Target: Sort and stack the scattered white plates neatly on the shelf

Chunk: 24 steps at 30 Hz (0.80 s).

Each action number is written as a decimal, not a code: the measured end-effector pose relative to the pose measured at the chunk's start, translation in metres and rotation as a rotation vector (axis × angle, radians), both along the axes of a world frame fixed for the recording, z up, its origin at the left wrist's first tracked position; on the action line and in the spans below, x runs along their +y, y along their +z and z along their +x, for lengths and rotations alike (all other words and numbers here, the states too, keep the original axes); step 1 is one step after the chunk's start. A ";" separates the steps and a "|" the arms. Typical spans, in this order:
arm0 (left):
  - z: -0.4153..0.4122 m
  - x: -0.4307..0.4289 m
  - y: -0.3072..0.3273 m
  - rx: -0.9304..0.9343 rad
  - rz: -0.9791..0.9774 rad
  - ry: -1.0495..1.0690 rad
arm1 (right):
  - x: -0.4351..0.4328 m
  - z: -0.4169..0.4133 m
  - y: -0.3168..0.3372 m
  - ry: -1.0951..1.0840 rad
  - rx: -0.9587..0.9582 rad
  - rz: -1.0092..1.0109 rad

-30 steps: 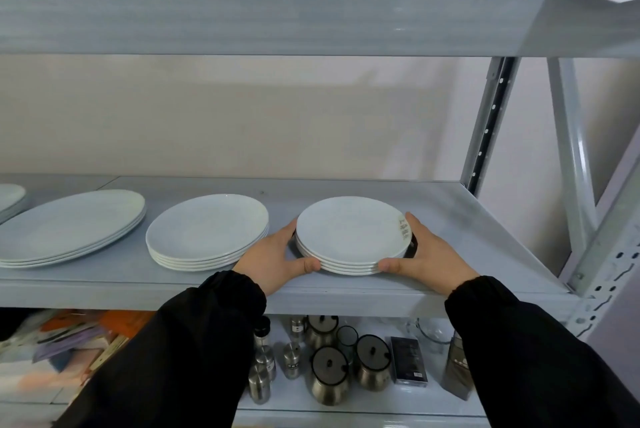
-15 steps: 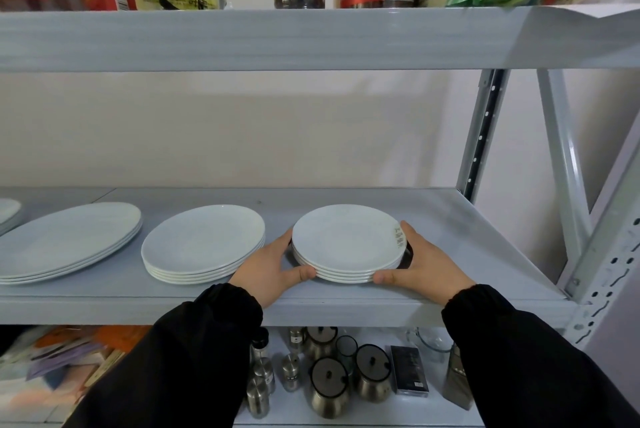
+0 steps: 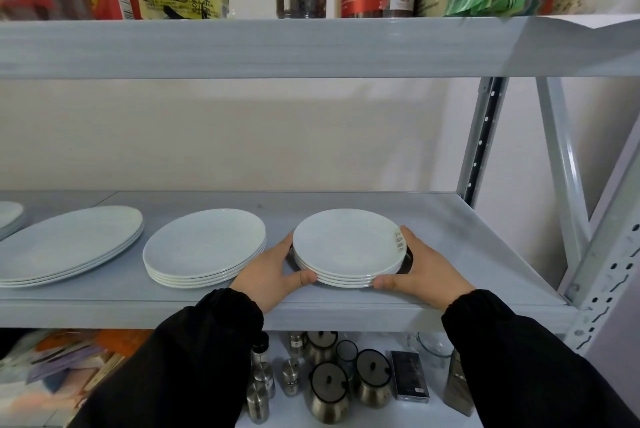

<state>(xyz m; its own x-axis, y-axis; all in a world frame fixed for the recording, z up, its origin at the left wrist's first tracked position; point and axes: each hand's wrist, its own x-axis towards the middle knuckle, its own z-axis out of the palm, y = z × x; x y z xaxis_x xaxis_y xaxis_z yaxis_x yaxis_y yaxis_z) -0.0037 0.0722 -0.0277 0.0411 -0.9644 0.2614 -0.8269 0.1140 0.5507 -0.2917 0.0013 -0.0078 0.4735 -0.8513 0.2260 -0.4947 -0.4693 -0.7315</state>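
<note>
Grey metal shelving against a pale wall carries the work: the middle shelf [image 3: 450,233] bears three piles of white plates, ranked by size from left to right. The large stack [image 3: 69,244] lies at the far left, the medium stack [image 3: 204,247] sits just beside it, and the small stack [image 3: 346,247] rests near the front edge on the right, cradled by both hands. The left hand [image 3: 273,271] cups its left rim with the thumb pressed to the front edge; the right hand [image 3: 426,271] mirrors it on the other side. Each grip is closed around the pile's edge, with fingers curled behind, likely so that pressure from both sides squares the plates into one even column. Something dark shows beneath the pile's right side, possibly a stand or a shadow; it is too hidden to tell. Another plate edge [image 3: 10,219] peeks in at the far left. Sorting by size looks nearly finished, with this pile only needing alignment.
</note>
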 end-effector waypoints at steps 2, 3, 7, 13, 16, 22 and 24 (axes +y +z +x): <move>0.000 0.000 0.000 -0.009 0.007 0.003 | 0.000 0.000 0.000 -0.004 -0.001 0.005; 0.000 0.001 0.001 -0.012 0.011 0.003 | 0.000 0.000 0.000 -0.005 0.000 0.006; -0.003 0.005 0.003 0.018 0.014 0.005 | -0.001 0.000 0.000 0.002 -0.002 0.013; -0.007 0.009 0.005 0.022 0.027 0.015 | 0.002 -0.001 0.001 0.027 -0.008 0.015; -0.009 0.011 0.007 -0.001 0.035 0.029 | 0.006 0.001 0.004 0.023 -0.004 0.015; -0.015 0.018 0.007 -0.099 0.050 0.043 | 0.012 0.004 0.008 -0.006 0.017 0.045; -0.014 0.022 0.008 -0.137 0.046 0.039 | 0.017 0.004 0.014 -0.005 0.056 0.086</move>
<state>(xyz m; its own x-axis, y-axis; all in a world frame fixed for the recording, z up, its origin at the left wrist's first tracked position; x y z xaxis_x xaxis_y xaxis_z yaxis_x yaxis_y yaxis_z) -0.0176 0.0942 -0.0201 0.0461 -0.9738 0.2226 -0.8981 0.0571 0.4360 -0.2877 0.0182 0.0059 0.4786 -0.8691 0.1252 -0.5382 -0.4031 -0.7402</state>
